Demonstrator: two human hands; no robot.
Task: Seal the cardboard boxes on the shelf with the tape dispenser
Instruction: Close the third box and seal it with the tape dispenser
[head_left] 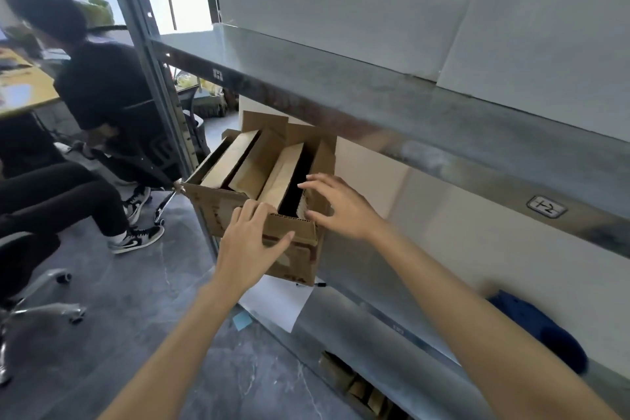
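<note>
An open brown cardboard box (218, 208) sticks out from the middle shelf, its flaps up and several flat cardboard pieces standing inside. My left hand (250, 242) rests on the box's near top edge, fingers over the rim and thumb on the front face. My right hand (335, 206) hovers at the box's right rim with fingers spread, touching or almost touching the right flap. No tape dispenser is in view.
A metal shelf beam (392, 133) runs overhead just above the box. Large white boxes (341, 0) fill the upper shelf. A dark blue cloth (538, 327) lies on the lower shelf at right. A person sits on an office chair (143, 147) at left, beside a desk.
</note>
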